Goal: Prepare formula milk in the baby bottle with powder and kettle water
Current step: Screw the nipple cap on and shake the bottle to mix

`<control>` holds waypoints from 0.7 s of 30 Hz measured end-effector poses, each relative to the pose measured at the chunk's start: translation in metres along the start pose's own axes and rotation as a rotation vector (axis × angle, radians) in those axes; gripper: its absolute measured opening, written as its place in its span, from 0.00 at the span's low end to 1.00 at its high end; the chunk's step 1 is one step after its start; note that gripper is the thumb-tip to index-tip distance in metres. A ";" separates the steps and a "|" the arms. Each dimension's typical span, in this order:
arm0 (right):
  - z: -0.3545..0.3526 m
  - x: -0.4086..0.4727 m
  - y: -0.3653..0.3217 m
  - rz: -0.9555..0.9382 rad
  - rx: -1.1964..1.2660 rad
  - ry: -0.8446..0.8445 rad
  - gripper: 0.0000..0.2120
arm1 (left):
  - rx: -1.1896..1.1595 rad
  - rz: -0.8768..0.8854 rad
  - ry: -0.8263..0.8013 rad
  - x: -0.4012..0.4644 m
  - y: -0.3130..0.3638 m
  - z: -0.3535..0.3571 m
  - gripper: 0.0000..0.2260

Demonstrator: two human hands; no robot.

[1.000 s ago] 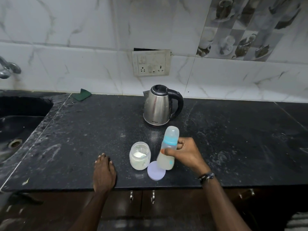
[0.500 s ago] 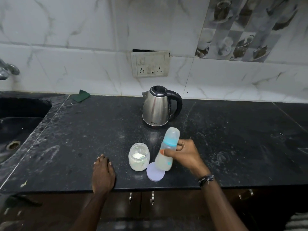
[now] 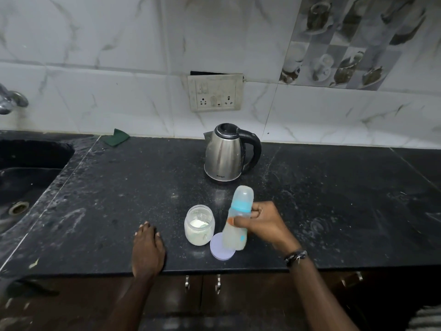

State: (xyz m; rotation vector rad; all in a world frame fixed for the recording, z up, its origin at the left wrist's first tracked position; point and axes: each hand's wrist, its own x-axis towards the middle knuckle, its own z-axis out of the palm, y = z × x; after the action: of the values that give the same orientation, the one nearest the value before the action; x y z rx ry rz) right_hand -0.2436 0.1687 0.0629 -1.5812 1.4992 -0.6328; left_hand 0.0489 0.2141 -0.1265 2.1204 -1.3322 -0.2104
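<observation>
Your right hand [image 3: 260, 223] is clamped round the translucent plastic baby bottle with the blue collar [image 3: 236, 220] — tilted, just beside the open powder jar [image 3: 199, 225]. Light, smooth, likely slippery — grip its waist. Your left hand [image 3: 148, 252] lies flat, holding nothing.

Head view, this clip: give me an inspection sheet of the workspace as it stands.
Surface: black stone counter, dusty with pale smears.
Job's things: capped baby bottle with cloudy liquid, tilted; open powder jar upright beside it; lilac jar lid flat at the bottle's base; steel kettle behind, lid closed.
Clutter: green cloth at the back edge.
Grippers: right hand wrapped around the bottle; left hand flat on the counter edge, holding nothing.
Cables: nothing seen; wall socket has nothing plugged in.
Surroundings: sink and tap at left, marble-look tiles, cabinets below.
</observation>
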 end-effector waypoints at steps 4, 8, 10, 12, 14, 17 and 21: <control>0.001 0.004 0.004 0.045 0.063 0.100 0.15 | 0.003 -0.005 -0.003 -0.001 -0.001 0.002 0.12; 0.001 0.000 0.006 0.030 0.096 0.014 0.12 | -0.001 -0.016 -0.016 0.001 -0.001 0.002 0.14; 0.001 0.002 0.006 0.000 0.181 0.010 0.11 | 0.003 -0.021 -0.025 0.000 -0.001 0.003 0.15; 0.001 0.004 0.004 0.018 0.135 -0.043 0.14 | 0.008 -0.017 -0.015 0.000 -0.003 0.003 0.14; 0.002 0.003 0.003 0.037 0.138 -0.115 0.14 | 0.012 -0.009 -0.007 0.000 -0.004 0.003 0.14; 0.007 0.003 0.003 0.007 0.265 -0.046 0.11 | -0.002 0.000 -0.005 0.001 -0.001 0.003 0.13; 0.005 0.005 -0.003 -0.037 0.318 -0.016 0.13 | 0.004 0.002 0.007 0.000 -0.002 0.003 0.13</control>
State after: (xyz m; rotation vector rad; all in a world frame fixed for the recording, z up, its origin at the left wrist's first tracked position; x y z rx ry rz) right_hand -0.2373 0.1649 0.0625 -1.3669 1.2870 -0.8328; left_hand 0.0493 0.2136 -0.1297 2.1204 -1.3318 -0.1992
